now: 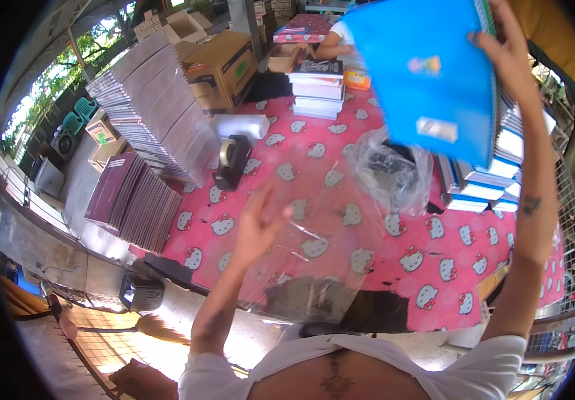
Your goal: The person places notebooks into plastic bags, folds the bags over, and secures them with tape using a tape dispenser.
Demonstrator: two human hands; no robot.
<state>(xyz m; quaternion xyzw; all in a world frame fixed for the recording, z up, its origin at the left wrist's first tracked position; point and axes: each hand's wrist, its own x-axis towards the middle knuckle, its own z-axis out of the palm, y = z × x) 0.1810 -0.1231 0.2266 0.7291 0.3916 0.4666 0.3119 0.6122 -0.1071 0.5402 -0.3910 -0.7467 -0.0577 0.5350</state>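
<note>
My right hand (pixel 511 63) is raised at the upper right, closed on the bound edge of a blue spiral notebook (pixel 427 80). The notebook's cover faces me, with a small colourful picture and a white label on it. Over the middle of the table, my left hand (pixel 261 223) is smeared by motion, so its fingers cannot be read. A clear plastic sheet or bag (pixel 321 250) lies beside and under that hand, reaching the table's near edge. Crumpled clear plastic (pixel 391 173) rests below the notebook.
A pink patterned cloth (pixel 427 267) covers the table. Tall stacks of spiral notebooks (pixel 147 100) and purple ones (pixel 127 200) stand left, near a tape dispenser (pixel 232 163) and cardboard box (pixel 221 73). Book stacks stand centre back (pixel 317 90) and right (pixel 477 183). Another person's arm (pixel 333 45) shows beyond.
</note>
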